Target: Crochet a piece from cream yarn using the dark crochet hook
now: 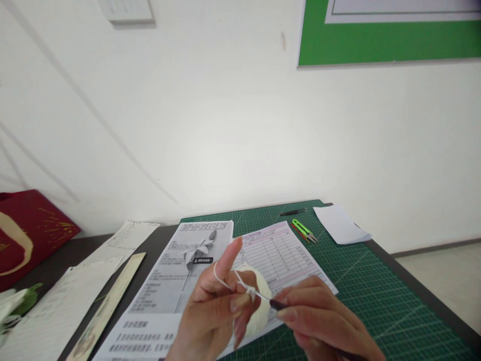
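White yarn loops round the raised index finger of my left hand (214, 303), whose thumb and another finger pinch a small white crocheted piece (251, 292). A crochet hook (277, 304) with a dark handle is gripped in my right hand (319, 318), and its thin metal shaft reaches left to the stitches. Behind my left fingers lies a ball of pale yarn (261, 306), partly covered by them. It rests over a printed table sheet (276, 250). Left of that, a printed page with a flower picture (203, 240) lies partly behind my left hand.
Green snips (300, 226) and dark tweezers (293, 212) lie on the green cutting mat (379, 286), near folded white paper (340, 224). To the left are a ruler (108, 306), handwritten sheets (71, 296), a red bag (30, 230) and green yarn (30, 300).
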`<state>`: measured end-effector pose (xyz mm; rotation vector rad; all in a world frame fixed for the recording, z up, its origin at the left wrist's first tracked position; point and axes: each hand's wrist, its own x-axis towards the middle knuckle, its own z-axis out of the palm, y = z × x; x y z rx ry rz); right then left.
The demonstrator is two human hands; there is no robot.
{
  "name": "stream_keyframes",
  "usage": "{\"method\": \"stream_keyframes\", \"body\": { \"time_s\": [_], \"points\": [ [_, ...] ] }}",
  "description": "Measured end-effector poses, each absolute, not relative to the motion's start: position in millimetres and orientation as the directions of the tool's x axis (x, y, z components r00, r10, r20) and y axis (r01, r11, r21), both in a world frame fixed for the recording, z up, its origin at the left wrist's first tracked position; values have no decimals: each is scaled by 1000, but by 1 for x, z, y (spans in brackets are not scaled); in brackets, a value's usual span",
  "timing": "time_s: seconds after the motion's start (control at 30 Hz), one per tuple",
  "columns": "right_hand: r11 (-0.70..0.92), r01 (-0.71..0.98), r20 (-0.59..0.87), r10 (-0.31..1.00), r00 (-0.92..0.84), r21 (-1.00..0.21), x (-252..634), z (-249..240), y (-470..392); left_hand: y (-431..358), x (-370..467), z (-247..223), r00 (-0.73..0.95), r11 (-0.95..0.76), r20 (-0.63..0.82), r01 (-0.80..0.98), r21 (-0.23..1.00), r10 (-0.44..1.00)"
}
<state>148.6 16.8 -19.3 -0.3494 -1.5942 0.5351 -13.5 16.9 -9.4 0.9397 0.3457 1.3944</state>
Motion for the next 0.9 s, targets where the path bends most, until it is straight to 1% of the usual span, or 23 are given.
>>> {"method": "stream_keyframes", "body": {
  "time_s": [0.07,0.13,0.23,0.37,0.47,0.57,0.63,0.7,0.8,0.9],
  "points": [
    [764,-191,778,628,2,-616,146,-20,17,19,-14,-9,212,-108,352,-704,702,912],
    [690,-292,713,700,38,-662,146,-21,19,21,-15,-8,225,-103,373,-722,684,900],
    [615,-406,672,740,2,-676,147,-22,22,21,-14,-6,262,-54,349,-727,685,900],
    [513,-497,610,792,-41,-700,151,-21,24,20,-13,-5,275,-8,351,-777,630,895],
    [371,-595,502,863,-64,-713,151,-19,25,20,-13,-7,279,19,326,-784,620,903],
    [142,-712,321,939,-124,-688,148,-16,28,21,-14,-8,284,-2,324,-750,661,902],
    [-13,-767,200,963,-183,-642,145,-15,31,21,-15,-8,272,-61,347,-704,708,898],
    [-133,-797,107,965,-240,-590,142,-15,34,22,-14,-9,248,-121,370,-664,738,895],
    [-245,-819,12,956,-293,-519,139,-16,36,22,-10,-11,211,-168,385,-645,746,898],
    [-279,-827,-21,951,-308,-488,138,-17,37,22,-5,-17,179,-228,413,-612,757,893]
  ]
}}
